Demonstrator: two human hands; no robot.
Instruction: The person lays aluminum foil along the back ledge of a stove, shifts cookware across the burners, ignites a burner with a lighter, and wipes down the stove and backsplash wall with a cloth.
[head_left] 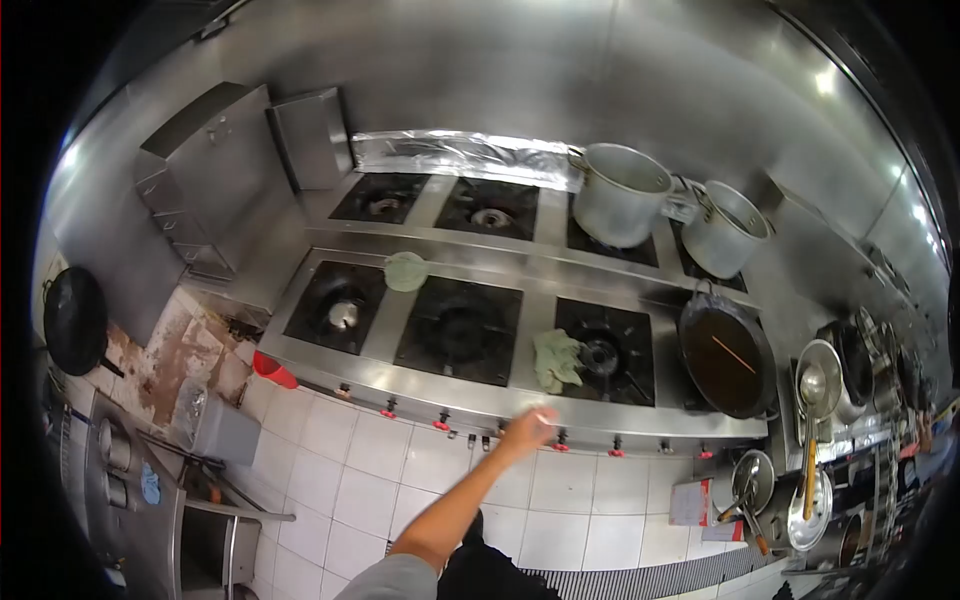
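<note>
- My left hand (528, 430): at the gas range (538, 312) front; finger opening or hold, I cannot tell.
- Green cloth (556, 360): near my hand, partly on a burner grate (628, 342).

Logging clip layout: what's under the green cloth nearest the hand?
The green cloth overlaps steel stovetop and a black burner; anything it fully covers is hidden.

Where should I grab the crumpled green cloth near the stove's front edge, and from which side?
Probably best to pinch the left part of the cloth, which lies on the steel strip, coming from the front, where the hand is. Its bunched folds should gather easily, while its right side reaches onto the black burner, so I'd keep clear of there.
</note>
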